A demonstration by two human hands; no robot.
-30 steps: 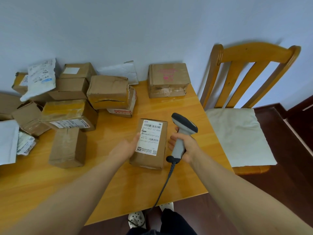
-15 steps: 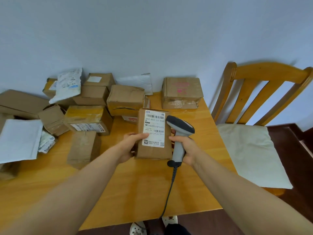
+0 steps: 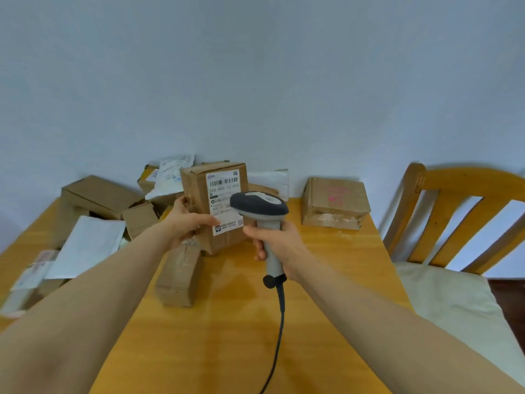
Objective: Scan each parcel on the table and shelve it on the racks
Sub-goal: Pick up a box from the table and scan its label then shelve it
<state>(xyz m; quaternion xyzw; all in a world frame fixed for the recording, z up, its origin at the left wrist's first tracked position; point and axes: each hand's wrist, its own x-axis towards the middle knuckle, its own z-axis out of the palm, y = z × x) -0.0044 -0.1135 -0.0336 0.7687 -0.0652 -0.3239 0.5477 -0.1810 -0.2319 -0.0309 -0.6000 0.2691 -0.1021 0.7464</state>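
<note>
I am gripping the parcel [image 3: 211,206] in my left hand [image 3: 186,223], lifted clear of the table [image 3: 326,265] and stood upright so its label [image 3: 224,199] faces me. My right hand [image 3: 277,244] is closing around the scanner [image 3: 260,209], its head just before the label, presumably to read the barcode. Racks are not in view.

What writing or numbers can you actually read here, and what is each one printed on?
"502-602-12-815": under the barcode on the white label of the held parcel.
Smaller lines lower on that label: too blurred to read.
Pink marking on the box by the wall: unreadable.
Print on the white mailer behind: too small.
</note>
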